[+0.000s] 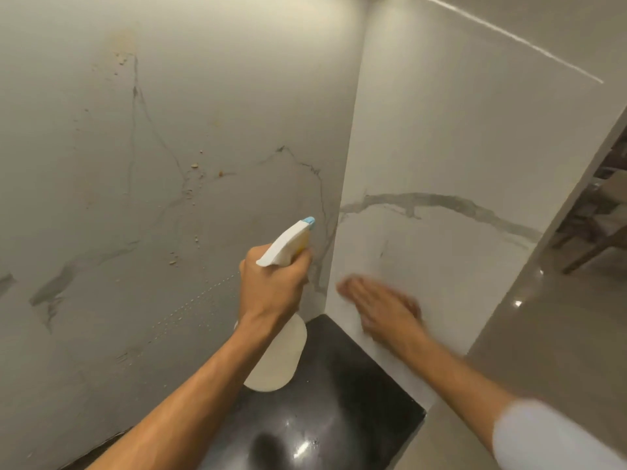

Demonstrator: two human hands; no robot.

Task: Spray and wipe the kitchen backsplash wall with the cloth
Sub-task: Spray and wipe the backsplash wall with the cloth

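Observation:
My left hand (271, 290) grips a white spray bottle (288, 245) with a pale blue nozzle, aimed at the corner of the marble backsplash (169, 130). The bottle's round body hangs below my wrist. Brown food specks (195, 166) and drip marks dot the left wall. My right hand (380, 307) is motion-blurred and pressed flat on the right wall panel (458, 147), low near the corner. A white cloth (358, 278) shows only as a pale blur around the fingers, hard to tell from the white wall.
A glossy black countertop (339, 401) fills the corner below both hands. The right panel ends at an edge, beyond which lie a shiny grey floor (559, 334) and wooden furniture legs (593, 239).

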